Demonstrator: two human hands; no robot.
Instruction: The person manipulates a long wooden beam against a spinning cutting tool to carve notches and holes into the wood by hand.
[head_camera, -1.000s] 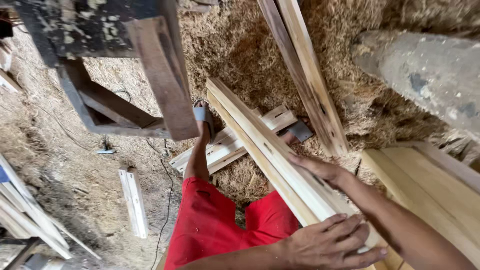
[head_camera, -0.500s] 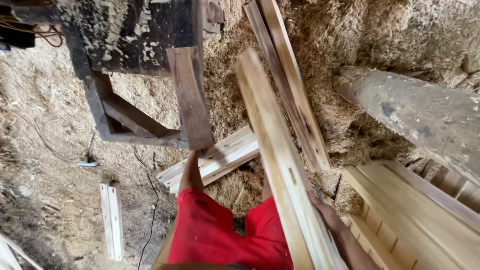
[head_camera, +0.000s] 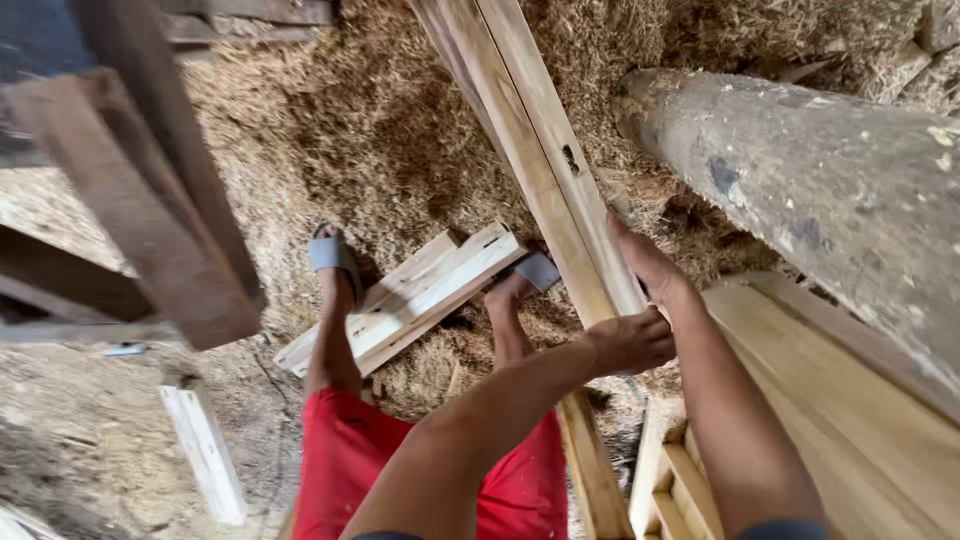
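Two long pale planks (head_camera: 535, 150) lie side by side and run from the top middle down to my hands. My left hand (head_camera: 630, 340) reaches across from the lower left, its fingers curled over the planks' near end. My right hand (head_camera: 645, 262) clasps the planks' right edge just above it. Below the hands I see my red shorts (head_camera: 350, 460) and my feet in grey sandals (head_camera: 332, 252) on a sawdust-covered floor.
A thick rough log (head_camera: 810, 190) slants across the right. A stack of sawn planks (head_camera: 860, 430) lies under it at lower right. Short boards (head_camera: 420, 295) rest between my feet. A dark wooden frame (head_camera: 150, 230) stands at left, with a small board (head_camera: 205, 455) on the floor.
The view has swung right and closer. The long planks now sit more upright in the picture, and both my hands have come into view gripping their near end.
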